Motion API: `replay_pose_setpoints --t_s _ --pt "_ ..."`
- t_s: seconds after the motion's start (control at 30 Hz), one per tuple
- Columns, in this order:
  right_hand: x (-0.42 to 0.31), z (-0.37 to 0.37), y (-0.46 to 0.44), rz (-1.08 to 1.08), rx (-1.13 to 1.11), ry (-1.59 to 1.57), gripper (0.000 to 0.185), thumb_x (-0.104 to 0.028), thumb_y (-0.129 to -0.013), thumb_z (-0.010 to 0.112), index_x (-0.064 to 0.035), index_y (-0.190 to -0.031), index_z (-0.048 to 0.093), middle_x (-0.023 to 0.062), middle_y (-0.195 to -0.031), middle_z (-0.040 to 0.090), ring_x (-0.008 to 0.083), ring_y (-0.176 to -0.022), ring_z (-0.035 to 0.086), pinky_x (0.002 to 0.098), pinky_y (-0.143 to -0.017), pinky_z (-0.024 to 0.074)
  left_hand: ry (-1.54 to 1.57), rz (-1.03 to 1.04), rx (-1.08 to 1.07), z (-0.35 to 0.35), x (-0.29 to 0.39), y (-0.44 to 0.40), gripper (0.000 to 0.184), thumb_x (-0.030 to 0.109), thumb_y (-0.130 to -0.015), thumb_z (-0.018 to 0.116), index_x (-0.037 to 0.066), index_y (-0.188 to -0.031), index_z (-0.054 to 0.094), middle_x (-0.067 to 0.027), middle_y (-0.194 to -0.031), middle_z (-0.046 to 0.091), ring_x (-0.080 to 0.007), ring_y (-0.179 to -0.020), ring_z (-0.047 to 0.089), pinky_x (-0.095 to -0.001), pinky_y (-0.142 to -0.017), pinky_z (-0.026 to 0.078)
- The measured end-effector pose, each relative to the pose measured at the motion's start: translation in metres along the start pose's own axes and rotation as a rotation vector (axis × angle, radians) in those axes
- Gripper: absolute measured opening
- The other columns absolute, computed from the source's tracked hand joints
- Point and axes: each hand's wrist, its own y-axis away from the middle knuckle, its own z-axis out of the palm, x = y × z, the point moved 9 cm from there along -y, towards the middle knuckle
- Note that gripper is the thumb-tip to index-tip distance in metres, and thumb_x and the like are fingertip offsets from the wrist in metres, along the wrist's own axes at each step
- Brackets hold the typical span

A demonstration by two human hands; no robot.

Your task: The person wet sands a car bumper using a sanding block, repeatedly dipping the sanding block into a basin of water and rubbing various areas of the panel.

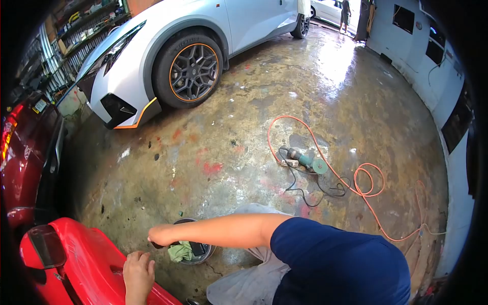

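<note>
My left hand (138, 274) lies on the glossy red car part (96, 254) at the lower left, its fingers stretched out. Just above and to the right, my right hand (161, 236) is closed round something dark, mostly hidden under the fingers. Beside and partly beneath my right forearm stands a round bucket (213, 252). A light green cloth (180, 251) and a dark rectangular object (199, 248) are in it.
A silver car (254, 23) stands ahead, and a dark red car (33, 147) at the left. A green angle grinder (305, 160) and an orange hose (373, 206) lie on the wet floor. One person (345, 15) stands far back near the doorway.
</note>
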Motion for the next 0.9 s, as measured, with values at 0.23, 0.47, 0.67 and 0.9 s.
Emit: replay_pose_setpoints --t_s 0.23,0.47,0.67,0.9 --pt "-0.012 -0.036 0.014 0.103 0.192 -0.175 0.041 -0.035 -0.105 0.049 -0.001 -0.097 0.07 0.0286 -0.101 0.069 0.0485 -0.096 0.066 0.0559 -0.083 0.0511 0.229 -0.252 -0.07 0.02 -0.033 0.008 0.034 0.011 -0.091 0.07 -0.003 -0.122 0.064 -0.0191 -0.112 0.066 -0.0373 -0.105 0.064 -0.0444 -0.092 0.051" --pt "-0.046 -0.055 0.036 0.004 0.582 -0.482 0.04 -0.034 -0.102 0.052 0.0014 -0.089 0.066 0.0248 -0.087 0.068 0.0474 -0.083 0.065 0.0548 -0.074 0.0484 0.84 -0.539 0.007 0.049 -0.068 0.007 0.062 0.006 -0.101 0.059 -0.01 -0.155 0.033 -0.0222 -0.127 0.064 -0.0244 -0.116 0.063 -0.0326 -0.098 0.05" --pt "-0.064 -0.036 0.036 0.031 0.428 -0.935 0.026 -0.025 -0.102 0.057 -0.0004 -0.094 0.062 0.0091 -0.079 0.063 0.0177 -0.074 0.06 0.0407 -0.067 0.0474 1.0 -0.463 0.076 0.04 -0.066 -0.003 0.056 -0.004 -0.099 0.055 -0.011 -0.151 0.037 -0.0145 -0.123 0.066 -0.0156 -0.108 0.064 -0.0274 -0.092 0.052" --pt "-0.082 -0.047 0.03 0.037 0.309 -1.276 0.014 -0.013 -0.102 0.061 -0.0041 -0.112 0.056 0.0044 -0.093 0.064 0.0134 -0.08 0.062 0.0324 -0.066 0.054 1.009 -0.441 0.215 0.023 -0.074 -0.007 0.04 -0.004 -0.096 0.057 -0.009 -0.136 0.052 -0.0087 -0.107 0.068 -0.0122 -0.093 0.066 -0.026 -0.084 0.053"
